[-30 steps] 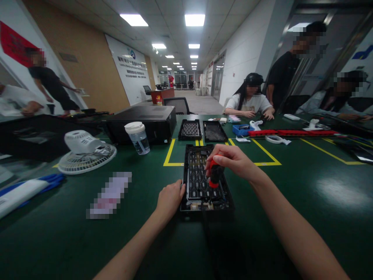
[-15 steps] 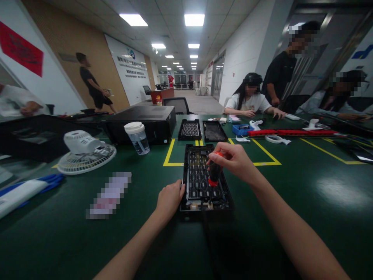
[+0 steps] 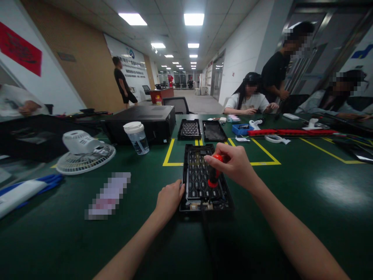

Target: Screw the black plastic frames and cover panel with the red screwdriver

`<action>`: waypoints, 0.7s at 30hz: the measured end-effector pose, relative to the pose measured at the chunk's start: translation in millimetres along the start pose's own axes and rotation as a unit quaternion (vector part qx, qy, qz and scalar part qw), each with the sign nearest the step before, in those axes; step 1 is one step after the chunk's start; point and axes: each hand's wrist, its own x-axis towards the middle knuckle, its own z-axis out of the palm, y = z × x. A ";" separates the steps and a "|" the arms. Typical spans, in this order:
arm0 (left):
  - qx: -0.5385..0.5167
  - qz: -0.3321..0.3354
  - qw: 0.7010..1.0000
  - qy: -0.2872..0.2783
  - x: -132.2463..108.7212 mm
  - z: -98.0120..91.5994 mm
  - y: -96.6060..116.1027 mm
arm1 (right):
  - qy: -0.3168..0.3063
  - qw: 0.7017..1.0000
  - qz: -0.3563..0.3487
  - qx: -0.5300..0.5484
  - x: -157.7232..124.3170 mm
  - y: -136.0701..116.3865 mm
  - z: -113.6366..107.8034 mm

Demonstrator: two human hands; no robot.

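A black rectangular device with rows of dark oval shapes lies on the green table, its long side pointing away from me. My left hand rests against its left edge, fingers curled round the side. In my right hand is a red and black screwdriver, gripped near the top of its handle and held nearly upright over the device's lower right part. The screwdriver's tip is too dark to make out. A dark cable or strap runs from the device's near end toward me.
Beyond the device lie a black patterned tray and a black shallow tray. To the left are a plastic cup, a white fan and a black case. A blue box stands at the back right; people are across the table.
My right hand's fingers have shifted on the screwdriver handle, which leans slightly differently. A person in the left background has walked to the right. The standing person at right has moved their hands.
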 end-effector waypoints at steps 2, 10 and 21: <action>0.001 -0.002 1.000 0.000 0.2 0.8 -0.3 | 0.011 1.000 -0.007 -0.014 0.1 0.1 1.4; -0.002 0.000 1.000 -0.002 1.1 2.3 -0.7 | 0.049 0.997 -0.005 -0.050 -1.5 -2.5 7.4; 0.007 0.002 1.000 0.002 0.4 2.5 -1.0 | 0.103 0.991 0.018 -0.086 -3.9 -4.0 14.6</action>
